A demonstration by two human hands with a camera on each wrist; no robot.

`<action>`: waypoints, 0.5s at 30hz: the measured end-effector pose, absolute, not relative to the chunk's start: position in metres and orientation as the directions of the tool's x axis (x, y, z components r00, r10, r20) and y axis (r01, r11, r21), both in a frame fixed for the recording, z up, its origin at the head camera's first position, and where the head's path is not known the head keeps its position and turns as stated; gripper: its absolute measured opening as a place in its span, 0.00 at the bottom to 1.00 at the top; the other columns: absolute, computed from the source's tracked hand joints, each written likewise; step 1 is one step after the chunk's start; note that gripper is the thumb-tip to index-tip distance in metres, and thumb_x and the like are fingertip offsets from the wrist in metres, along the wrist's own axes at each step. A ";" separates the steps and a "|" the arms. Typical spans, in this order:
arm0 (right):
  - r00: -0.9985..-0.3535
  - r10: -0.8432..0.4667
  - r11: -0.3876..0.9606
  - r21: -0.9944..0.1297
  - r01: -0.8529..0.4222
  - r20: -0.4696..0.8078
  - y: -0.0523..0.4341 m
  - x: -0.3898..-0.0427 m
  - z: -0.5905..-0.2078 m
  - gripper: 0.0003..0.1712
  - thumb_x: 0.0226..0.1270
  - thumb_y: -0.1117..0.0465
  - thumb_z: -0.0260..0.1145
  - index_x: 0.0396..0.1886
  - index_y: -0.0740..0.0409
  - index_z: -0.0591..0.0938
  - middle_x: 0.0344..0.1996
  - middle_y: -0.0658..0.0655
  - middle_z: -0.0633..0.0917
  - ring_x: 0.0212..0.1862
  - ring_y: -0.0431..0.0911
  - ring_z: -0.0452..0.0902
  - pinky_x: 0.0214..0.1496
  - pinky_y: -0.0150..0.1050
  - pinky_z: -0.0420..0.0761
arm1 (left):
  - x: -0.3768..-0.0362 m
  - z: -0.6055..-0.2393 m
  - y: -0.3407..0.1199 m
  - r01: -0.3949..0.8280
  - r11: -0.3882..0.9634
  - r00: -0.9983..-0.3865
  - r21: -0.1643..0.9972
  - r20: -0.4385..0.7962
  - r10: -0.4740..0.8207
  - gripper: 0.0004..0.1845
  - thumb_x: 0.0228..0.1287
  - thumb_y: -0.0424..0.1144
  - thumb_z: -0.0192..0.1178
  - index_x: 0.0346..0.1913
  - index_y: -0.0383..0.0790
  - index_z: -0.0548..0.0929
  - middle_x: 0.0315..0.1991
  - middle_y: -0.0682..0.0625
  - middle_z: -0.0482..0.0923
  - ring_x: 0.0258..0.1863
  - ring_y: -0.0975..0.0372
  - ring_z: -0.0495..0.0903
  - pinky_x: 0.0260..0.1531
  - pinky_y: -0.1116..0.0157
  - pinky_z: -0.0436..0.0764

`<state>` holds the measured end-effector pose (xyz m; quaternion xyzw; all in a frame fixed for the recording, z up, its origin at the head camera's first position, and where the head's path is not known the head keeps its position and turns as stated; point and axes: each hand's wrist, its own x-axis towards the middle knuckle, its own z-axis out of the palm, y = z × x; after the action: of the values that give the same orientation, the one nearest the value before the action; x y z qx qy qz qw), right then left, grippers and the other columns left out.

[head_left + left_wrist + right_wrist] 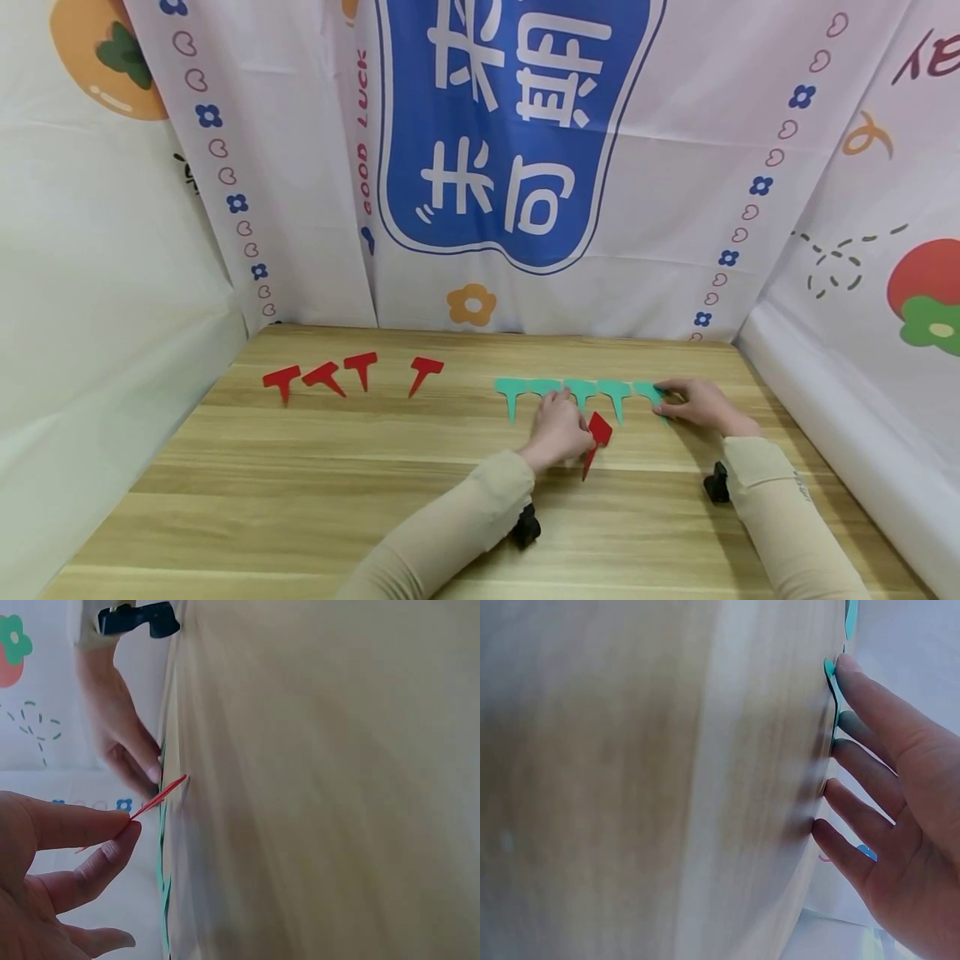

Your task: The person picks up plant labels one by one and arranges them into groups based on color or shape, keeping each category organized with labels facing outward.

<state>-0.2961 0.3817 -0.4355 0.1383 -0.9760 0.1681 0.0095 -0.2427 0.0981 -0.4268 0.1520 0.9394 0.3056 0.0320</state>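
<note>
Head view looks forward-down at whole table [300,500]. Both wrist views sit close, rolled sideways, skimming the tabletop toward 12 o'clock; all share green tags [581,392].

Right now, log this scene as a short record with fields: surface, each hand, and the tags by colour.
surface: wooden table
left hand: pinches a red tag between thumb and finger, lifted at an angle off the table
right hand: fingers straight, pressing on the rightmost green tag
green tags: five in a row, far right half of the table
red tags on table: four in a loose row, far left
backdrop: printed cloth behind and at both sides
</note>
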 end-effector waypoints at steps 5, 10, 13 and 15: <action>-0.960 -0.268 0.905 -0.323 -0.278 0.076 0.381 -0.296 -0.436 0.32 0.57 0.47 0.69 0.56 0.62 0.79 0.55 0.71 0.78 0.59 0.70 0.69 0.59 0.64 0.67 | -0.240 -0.427 0.107 0.285 0.788 -0.949 0.545 0.047 0.310 0.18 0.47 0.38 0.67 0.06 0.47 0.75 0.70 0.45 0.62 0.71 0.47 0.55 0.69 0.51 0.58; -0.959 -0.270 0.907 -0.314 -0.282 0.082 0.382 -0.297 -0.437 0.31 0.57 0.47 0.69 0.56 0.62 0.79 0.55 0.71 0.78 0.59 0.70 0.69 0.58 0.64 0.68 | -0.239 -0.428 0.117 0.291 0.779 -0.947 0.556 0.049 0.319 0.18 0.47 0.35 0.65 0.05 0.46 0.75 0.70 0.46 0.62 0.72 0.47 0.54 0.70 0.50 0.54; -0.958 -0.274 0.908 -0.304 -0.288 0.089 0.383 -0.297 -0.437 0.31 0.57 0.47 0.69 0.56 0.62 0.79 0.55 0.71 0.78 0.58 0.70 0.70 0.58 0.63 0.69 | -0.239 -0.429 0.125 0.287 0.773 -0.946 0.566 0.038 0.323 0.18 0.48 0.34 0.64 0.05 0.45 0.74 0.71 0.47 0.62 0.72 0.48 0.53 0.71 0.49 0.52; -0.957 -0.274 0.909 -0.301 -0.290 0.092 0.383 -0.297 -0.437 0.31 0.57 0.47 0.69 0.56 0.62 0.79 0.55 0.71 0.78 0.58 0.69 0.70 0.57 0.63 0.69 | -0.239 -0.428 0.130 0.286 0.779 -0.945 0.558 0.029 0.327 0.19 0.49 0.33 0.62 0.05 0.44 0.73 0.71 0.47 0.61 0.73 0.48 0.52 0.71 0.50 0.51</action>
<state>-0.2966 0.3832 -0.4373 0.1444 -0.9766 0.1577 0.0238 -0.2391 0.1305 -0.4283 0.1626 0.9425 0.2901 0.0346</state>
